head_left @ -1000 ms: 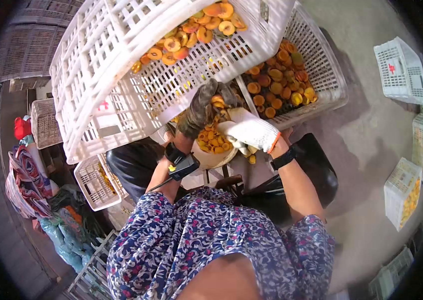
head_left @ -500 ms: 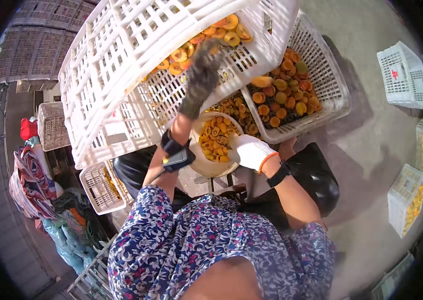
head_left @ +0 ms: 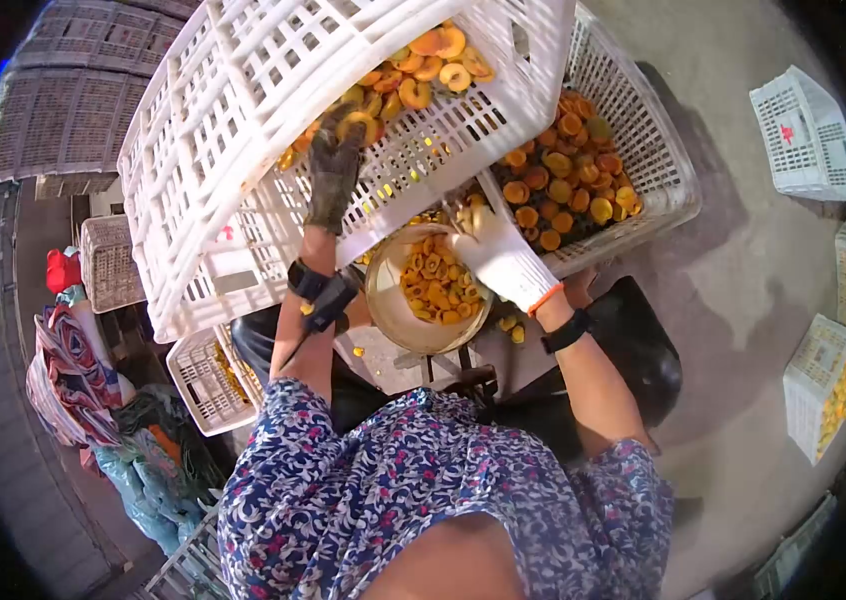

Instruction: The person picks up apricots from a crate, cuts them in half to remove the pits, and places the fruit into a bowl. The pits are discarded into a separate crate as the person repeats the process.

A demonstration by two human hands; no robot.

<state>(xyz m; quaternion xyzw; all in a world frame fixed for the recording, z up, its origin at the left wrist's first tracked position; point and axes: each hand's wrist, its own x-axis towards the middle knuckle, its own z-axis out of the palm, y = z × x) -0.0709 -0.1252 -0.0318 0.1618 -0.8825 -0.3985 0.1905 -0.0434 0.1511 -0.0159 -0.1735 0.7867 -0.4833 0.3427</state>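
My left hand (head_left: 335, 180), in a dark soiled glove, reaches into a tilted white plastic crate (head_left: 233, 165). Its fingers are apart and touch a halved apricot (head_left: 358, 127) among other orange halves. My right hand (head_left: 495, 252) wears a white glove with an orange cuff and stained fingertips. It is beside the upper right rim of a round pale bucket (head_left: 383, 320). Those fingers are curled and slightly blurred; what they hold, if anything, cannot be made out. Apricot pieces (head_left: 435, 285) lie in the bucket, between my knees.
Another white crate (head_left: 668, 185) with apricot halves (head_left: 568, 180) stands behind my right hand. A smaller crate (head_left: 208, 385) is by my left leg. More crates (head_left: 808, 135) line the right side. Cloths and bags (head_left: 73, 370) are piled at left. Loose fruit pieces (head_left: 513, 328) lie near the bucket.
My left hand has moved left and down along the fruit in the tilted crate. My right hand has shifted up from the fruit in the bucket to beside its rim.
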